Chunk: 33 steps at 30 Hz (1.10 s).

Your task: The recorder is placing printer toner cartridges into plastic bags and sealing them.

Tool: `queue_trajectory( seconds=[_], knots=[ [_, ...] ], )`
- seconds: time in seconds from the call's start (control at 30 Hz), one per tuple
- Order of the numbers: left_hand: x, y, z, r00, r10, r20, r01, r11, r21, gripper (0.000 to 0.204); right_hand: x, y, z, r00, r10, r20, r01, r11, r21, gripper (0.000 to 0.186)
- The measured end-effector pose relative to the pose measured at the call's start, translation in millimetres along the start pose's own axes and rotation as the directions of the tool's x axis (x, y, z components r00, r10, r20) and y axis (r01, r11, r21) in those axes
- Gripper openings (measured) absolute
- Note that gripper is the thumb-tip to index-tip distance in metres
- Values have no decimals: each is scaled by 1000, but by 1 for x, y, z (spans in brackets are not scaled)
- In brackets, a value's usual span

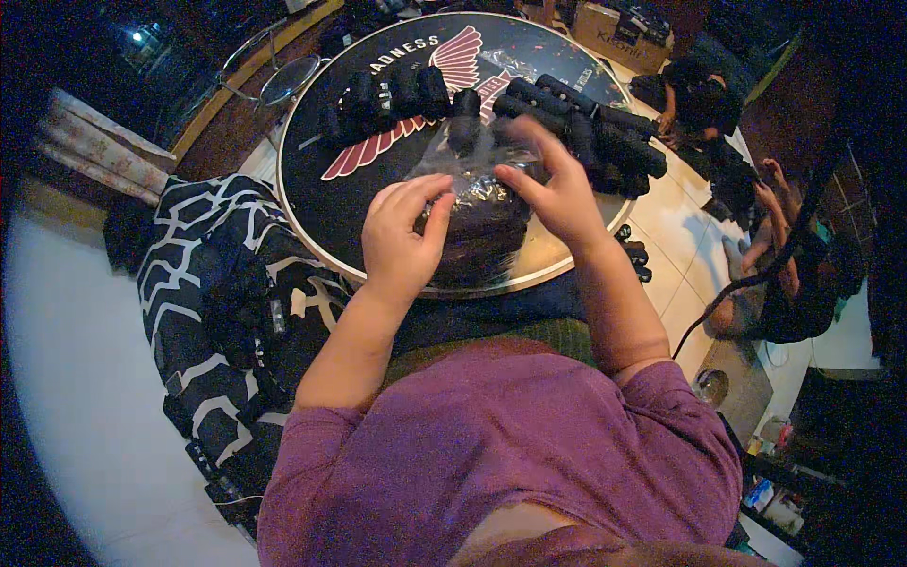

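Note:
A clear plastic bag (477, 194) with dark contents lies on the round black table (316, 203) with red wing artwork. My left hand (406, 225) is at the bag's left side, fingers curled with the thumb near their tips; what is between them is too small to name. My right hand (553, 189) is at the bag's right, thumb on the plastic, index finger raised, blurred and apart. Black cylindrical items (430, 93) stand behind the bag, and more (619, 151) lie piled at the right.
Patterned black-and-white fabric (208, 312) is at left, with a metal ring stand (283, 80) behind. A cardboard box (609, 33) is at the back. Other people (694, 104) sit at right, one (794, 298) near a hanging black cord (751, 279). Small items (775, 496) sit at lower right.

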<state>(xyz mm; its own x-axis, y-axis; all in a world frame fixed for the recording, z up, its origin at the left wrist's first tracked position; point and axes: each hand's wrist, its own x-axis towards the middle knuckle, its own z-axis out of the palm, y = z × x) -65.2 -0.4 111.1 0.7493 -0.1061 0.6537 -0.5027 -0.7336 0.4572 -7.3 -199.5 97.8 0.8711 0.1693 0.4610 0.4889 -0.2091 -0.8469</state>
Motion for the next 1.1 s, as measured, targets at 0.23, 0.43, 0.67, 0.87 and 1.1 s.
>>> queue_trajectory(
  seconds=[0.23, 0.43, 0.67, 0.87, 1.1],
  knots=[
    [0, 1, 6, 996, 84, 30, -88, 981, 175, 23, -12, -14, 19, 912, -391, 125, 398, 764, -509, 42],
    [3, 13, 2, 997, -1, 81, -18, 970, 240, 26, -8, -23, 8, 843, -374, 386, 524, 733, -433, 47],
    [10, -6, -9, 976, -31, 213, 34, 999, -15, 31, -12, -27, 10, 820, -335, 464, 555, 664, -502, 49],
    [38, -41, -21, 745, -269, 611, 584, 705, -402, 39, -14, -33, 10, 807, -401, 434, 590, 581, -561, 50],
    [54, -55, -10, 887, -63, 457, 192, 951, -243, 69, -16, -36, 12, 805, -393, 445, 590, 610, -529, 50]
  ],
)
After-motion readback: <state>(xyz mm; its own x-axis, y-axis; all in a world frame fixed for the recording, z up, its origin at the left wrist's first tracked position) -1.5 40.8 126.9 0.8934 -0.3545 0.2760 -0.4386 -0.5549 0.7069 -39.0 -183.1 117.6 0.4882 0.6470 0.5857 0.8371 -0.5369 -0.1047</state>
